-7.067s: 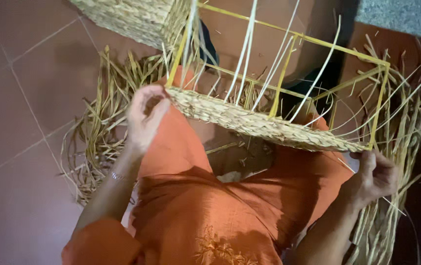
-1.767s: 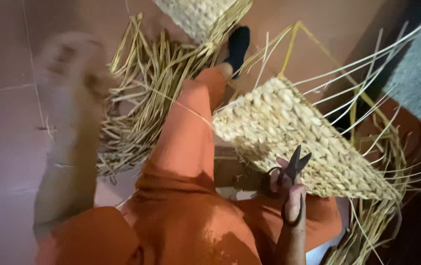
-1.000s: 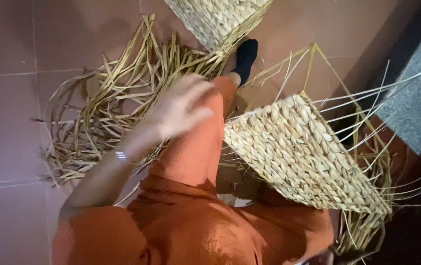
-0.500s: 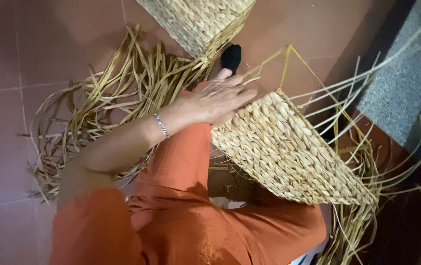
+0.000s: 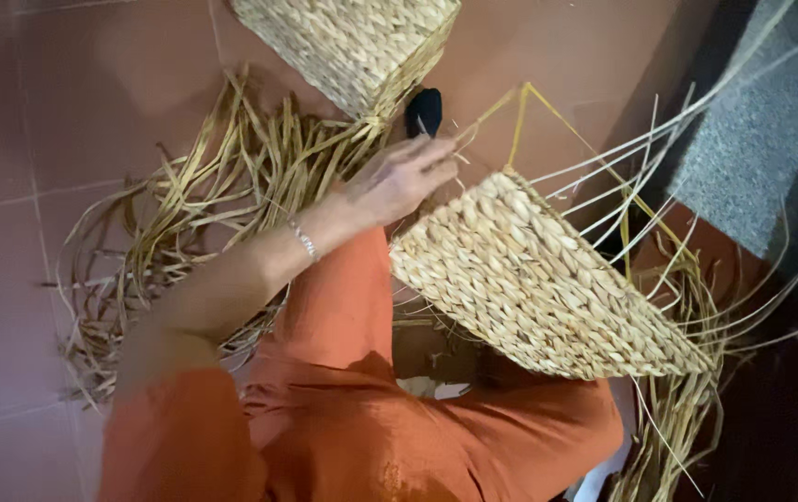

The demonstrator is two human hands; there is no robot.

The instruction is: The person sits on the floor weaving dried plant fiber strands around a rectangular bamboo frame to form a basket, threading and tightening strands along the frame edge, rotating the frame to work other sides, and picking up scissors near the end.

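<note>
Fingers (image 5: 431,153) of the left hand (image 5: 399,178) pinch a pale strand (image 5: 469,133) above the half-woven basket (image 5: 529,279).

Soft even indoor light, warm tint, faint shadows, right edge dim (slight blur throughout)

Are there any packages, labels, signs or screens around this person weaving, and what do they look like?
None in view: only the half-woven basket on a yellow frame, a finished woven basket at the top, loose straw strands on the red tile floor, and the left hand at the basket's edge.
</note>
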